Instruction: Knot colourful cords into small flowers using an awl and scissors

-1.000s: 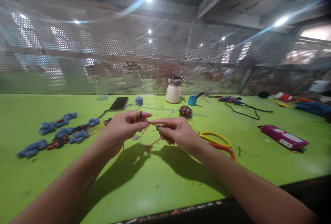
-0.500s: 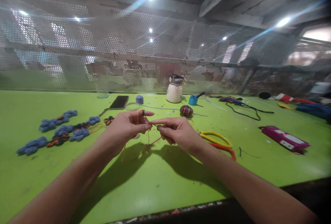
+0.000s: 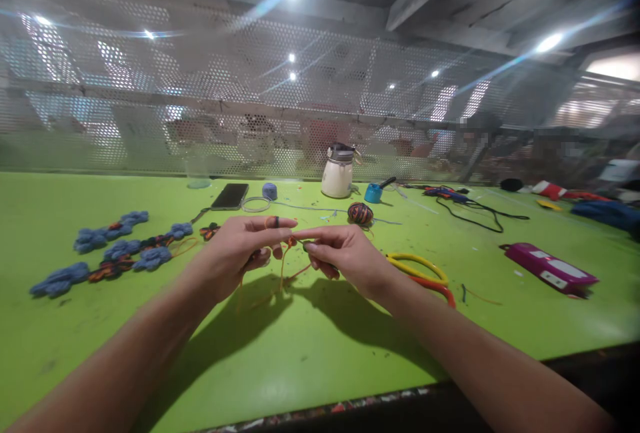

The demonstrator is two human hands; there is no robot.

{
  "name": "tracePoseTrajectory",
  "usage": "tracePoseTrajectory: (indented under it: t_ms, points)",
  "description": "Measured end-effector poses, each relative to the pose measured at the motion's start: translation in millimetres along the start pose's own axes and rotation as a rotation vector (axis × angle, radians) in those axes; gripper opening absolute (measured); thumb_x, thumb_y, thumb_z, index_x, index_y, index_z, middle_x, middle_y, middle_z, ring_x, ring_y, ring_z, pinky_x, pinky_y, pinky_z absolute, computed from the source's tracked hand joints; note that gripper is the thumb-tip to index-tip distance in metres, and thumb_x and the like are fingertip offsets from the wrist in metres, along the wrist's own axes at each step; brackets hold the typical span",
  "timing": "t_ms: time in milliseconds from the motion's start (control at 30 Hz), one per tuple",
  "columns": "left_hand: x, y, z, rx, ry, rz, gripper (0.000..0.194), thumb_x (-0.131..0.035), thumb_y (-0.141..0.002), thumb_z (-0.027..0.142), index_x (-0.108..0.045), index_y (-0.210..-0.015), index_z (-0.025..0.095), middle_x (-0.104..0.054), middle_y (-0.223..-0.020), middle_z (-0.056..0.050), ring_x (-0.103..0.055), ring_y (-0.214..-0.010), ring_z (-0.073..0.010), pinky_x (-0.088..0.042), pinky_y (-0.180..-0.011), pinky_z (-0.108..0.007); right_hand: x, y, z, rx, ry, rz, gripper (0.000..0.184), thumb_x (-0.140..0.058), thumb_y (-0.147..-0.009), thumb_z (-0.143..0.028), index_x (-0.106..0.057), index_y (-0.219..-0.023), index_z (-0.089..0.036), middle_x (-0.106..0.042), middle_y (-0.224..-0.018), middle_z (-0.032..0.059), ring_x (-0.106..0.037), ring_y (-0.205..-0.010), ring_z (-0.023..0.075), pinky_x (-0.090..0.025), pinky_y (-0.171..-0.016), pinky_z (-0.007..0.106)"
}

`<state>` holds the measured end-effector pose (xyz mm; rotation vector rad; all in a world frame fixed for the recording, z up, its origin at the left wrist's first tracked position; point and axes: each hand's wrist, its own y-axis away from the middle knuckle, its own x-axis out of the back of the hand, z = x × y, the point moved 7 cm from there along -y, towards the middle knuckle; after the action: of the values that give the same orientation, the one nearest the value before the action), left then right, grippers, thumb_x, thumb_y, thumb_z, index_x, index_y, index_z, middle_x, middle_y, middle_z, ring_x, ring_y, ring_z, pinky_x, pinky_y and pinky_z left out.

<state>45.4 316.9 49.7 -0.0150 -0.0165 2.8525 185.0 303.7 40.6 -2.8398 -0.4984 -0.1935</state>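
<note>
Near the middle of the green table my left hand (image 3: 233,246) is closed on orange yarn (image 3: 283,265), a strand of it looped round a finger. My right hand (image 3: 345,251) meets it fingertip to fingertip and pinches a thin crochet hook (image 3: 305,244), mostly hidden by the fingers. A small orange stitched bit (image 3: 291,241) sits at the hook's tip, between both hands. Loose yarn ends hang below. The multicoloured yarn ball (image 3: 360,213) lies beyond my right hand.
Crocheted blue flowers (image 3: 153,257) lie at left, near a phone (image 3: 230,197). Yellow-and-orange-handled scissors (image 3: 420,266) rest beside my right forearm. A white jug (image 3: 337,176), blue pot (image 3: 373,193) and blue yarn ball (image 3: 269,191) stand behind; a purple power strip (image 3: 550,268) is at right.
My left thumb has moved down and away from the stitched bit, and the left fingers have straightened over it. My right hand stays nearly in place with the hook.
</note>
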Motion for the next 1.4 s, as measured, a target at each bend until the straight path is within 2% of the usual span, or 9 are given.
tracePoseTrajectory:
  t_ms: [200,367,533,700,800,900,1000,1200,1400]
  points:
    - [0.4,-4.4,-4.1,-0.043,-0.033,0.024,0.041,-0.082,-0.055,0.024,-0.072,-0.094,0.014,-0.060,-0.056,-0.002,-0.047,-0.047,-0.0091,-0.028,-0.044,-0.022,-1.7,0.4,-0.1,0.006,0.024,-0.009,0.032,-0.058,-0.079,-0.020,-0.068,-0.109,-0.015,-0.047,-0.050,-0.0054,-0.037,-0.040,0.0049,-0.027,-0.041,0.021]
    - [-0.2,-2.9,1.5,-0.113,-0.096,0.046,0.039,-0.079,-0.057,0.022,-0.071,-0.095,0.013,-0.059,-0.053,0.000,-0.046,-0.046,-0.0090,-0.027,-0.042,-0.021,-2.7,2.4,1.6,-0.074,-0.042,0.022,0.033,-0.057,-0.079,-0.019,-0.067,-0.110,-0.013,-0.048,-0.051,-0.0054,-0.036,-0.041,0.0049,-0.027,-0.042,0.021]
    - [-1.3,-4.4,5.5,-0.191,-0.169,0.027,0.036,-0.074,-0.062,0.020,-0.069,-0.098,0.014,-0.064,-0.059,-0.001,-0.052,-0.050,-0.0106,-0.037,-0.049,-0.024,-1.2,1.7,7.3,-0.140,-0.113,0.013,0.035,-0.061,-0.078,-0.023,-0.067,-0.111,-0.015,-0.051,-0.053,-0.0042,-0.038,-0.041,0.0049,-0.026,-0.042,0.021]
    - [-4.2,-3.7,7.6,-0.395,-0.367,0.103,0.005,-0.065,-0.070,0.017,-0.069,-0.072,0.015,-0.071,-0.095,-0.009,-0.062,-0.076,-0.0180,-0.045,-0.062,-0.028,-1.1,1.1,17.6,-0.209,-0.258,0.047,0.036,-0.064,-0.075,-0.022,-0.066,-0.110,-0.015,-0.054,-0.055,-0.0033,-0.039,-0.041,0.0046,-0.025,-0.041,0.020]
    - [-9.7,2.2,10.6,-0.534,-0.392,0.161,0.010,-0.061,-0.074,0.016,-0.065,-0.065,0.017,-0.070,-0.098,-0.008,-0.061,-0.092,-0.0209,-0.046,-0.071,-0.029,-7.1,2.2,22.6,-0.222,-0.372,0.074,0.037,-0.066,-0.074,-0.023,-0.065,-0.110,-0.015,-0.054,-0.055,-0.0035,-0.038,-0.040,0.0036,-0.023,-0.040,0.019]
    - [-11.0,5.7,11.3,-0.500,-0.274,0.196,0.006,-0.065,-0.073,0.019,-0.069,-0.078,0.018,-0.068,-0.088,-0.005,-0.060,-0.079,-0.0166,-0.046,-0.065,-0.027,-11.2,3.1,19.5,-0.132,-0.468,0.115,0.034,-0.067,-0.074,-0.026,-0.065,-0.106,-0.015,-0.054,-0.057,-0.0039,-0.039,-0.041,0.0035,-0.025,-0.040,0.019]
    - [-7.7,4.6,7.6,-0.315,-0.054,0.186,0.033,-0.072,-0.068,0.023,-0.068,-0.100,0.020,-0.059,-0.068,0.002,-0.051,-0.056,-0.0096,-0.039,-0.050,-0.022,-9.5,4.7,11.3,-0.026,-0.429,0.146,0.029,-0.067,-0.075,-0.028,-0.066,-0.101,-0.014,-0.055,-0.057,-0.0035,-0.040,-0.041,0.0041,-0.027,-0.040,0.019]
    - [-2.5,2.0,9.5,-0.181,0.152,0.051,0.040,-0.079,-0.061,0.021,-0.070,-0.100,0.022,-0.054,-0.065,0.003,-0.046,-0.054,-0.0059,-0.030,-0.044,-0.018,7.6,7.4,-18.5,0.257,0.093,0.193,0.020,-0.061,-0.080,-0.026,-0.068,-0.094,-0.014,-0.054,-0.055,-0.0034,-0.043,-0.043,0.0064,-0.036,-0.043,0.022]
    - [2.2,5.0,11.1,-0.135,0.195,0.022,0.037,-0.081,-0.059,0.020,-0.072,-0.095,0.022,-0.053,-0.064,0.004,-0.046,-0.054,-0.0047,-0.030,-0.044,-0.016,13.0,15.1,-49.4,0.631,0.527,0.199,0.018,-0.058,-0.082,-0.014,-0.070,-0.095,-0.013,-0.072,-0.087,0.0091,-0.064,-0.075,0.0142,-0.050,-0.067,0.027]
